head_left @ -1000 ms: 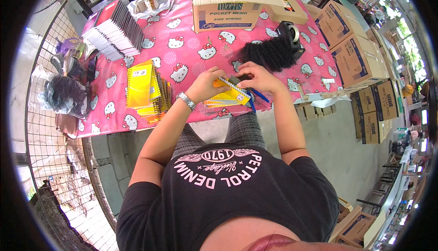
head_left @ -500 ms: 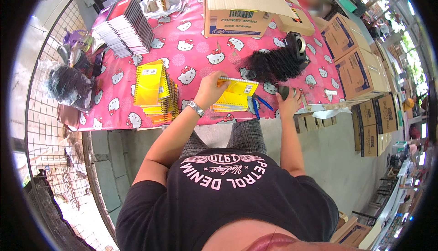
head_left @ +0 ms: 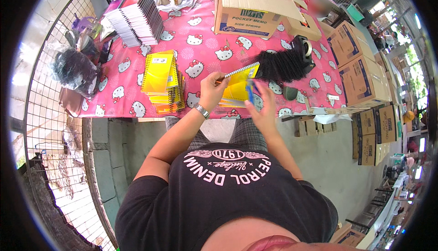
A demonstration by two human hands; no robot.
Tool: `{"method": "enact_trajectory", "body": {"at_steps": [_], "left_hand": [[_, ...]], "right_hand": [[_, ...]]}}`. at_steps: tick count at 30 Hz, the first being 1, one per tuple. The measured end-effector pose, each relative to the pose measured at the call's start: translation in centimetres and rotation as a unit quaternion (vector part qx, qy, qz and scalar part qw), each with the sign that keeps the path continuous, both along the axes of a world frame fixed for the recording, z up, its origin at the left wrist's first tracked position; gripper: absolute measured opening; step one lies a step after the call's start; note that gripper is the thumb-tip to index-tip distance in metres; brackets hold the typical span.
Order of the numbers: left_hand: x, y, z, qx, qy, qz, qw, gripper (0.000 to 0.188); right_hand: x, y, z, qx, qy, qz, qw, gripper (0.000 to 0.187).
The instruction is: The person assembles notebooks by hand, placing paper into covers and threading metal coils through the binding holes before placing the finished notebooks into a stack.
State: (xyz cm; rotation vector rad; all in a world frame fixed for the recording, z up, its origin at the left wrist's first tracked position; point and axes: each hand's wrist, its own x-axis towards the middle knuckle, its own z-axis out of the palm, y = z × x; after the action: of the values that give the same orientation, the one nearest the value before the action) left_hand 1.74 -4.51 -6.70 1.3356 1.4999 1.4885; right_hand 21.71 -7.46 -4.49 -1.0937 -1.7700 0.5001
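Observation:
My left hand [head_left: 213, 89] is closed on a yellow spiral notebook [head_left: 246, 74], pinching it near the end of its white coil and holding it tilted above the table. Beneath it lie more yellow notebooks [head_left: 233, 96]. Close to the notebook's right side, my right hand [head_left: 263, 104] has its fingers around blue-handled pliers [head_left: 249, 92]; their jaws are hard to make out. A stack of yellow spiral notebooks [head_left: 159, 80] stands left of my left hand. To the right of my right hand rests a small dark green object [head_left: 289, 93].
Black coil bindings [head_left: 283, 64] lie beside a tape dispenser [head_left: 305, 50]. An open carton [head_left: 244, 16] and stacked notebooks [head_left: 134, 18] stand at the back of the pink table cover [head_left: 196, 50]. Cartons [head_left: 360, 77] are piled at the right; a black plastic bag [head_left: 75, 70] sits left.
My right hand has left the dark green object and moved left onto the blue pliers, which have shifted up beside the notebook. The held notebook is tilted more steeply, its right end raised.

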Motion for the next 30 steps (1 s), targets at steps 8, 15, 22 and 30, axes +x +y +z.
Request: {"method": "enact_trajectory", "body": {"at_steps": [8,15,22,30], "left_hand": [[-0.6,-1.0,2.8,0.078,0.033,0.02,0.996,0.009],[-1.2,-1.6,4.4,0.111,0.068,0.061,0.99,0.011],[-3.2,-2.7,6.4,0.197,0.129,0.082,0.968,0.016],[-8.8,-3.6,15.6,0.319,0.323,0.155,0.877,0.017]], "right_hand": [[-2.1,0.1,3.3,0.05,-0.135,0.081,0.986,0.06],[-3.3,0.3,4.7,0.077,-0.112,0.108,0.985,0.055],[-2.9,1.8,4.9,-0.5,0.361,0.406,0.675,0.046],[5.1,4.7,-2.9,-0.134,-0.001,0.011,0.991,0.045]]}}
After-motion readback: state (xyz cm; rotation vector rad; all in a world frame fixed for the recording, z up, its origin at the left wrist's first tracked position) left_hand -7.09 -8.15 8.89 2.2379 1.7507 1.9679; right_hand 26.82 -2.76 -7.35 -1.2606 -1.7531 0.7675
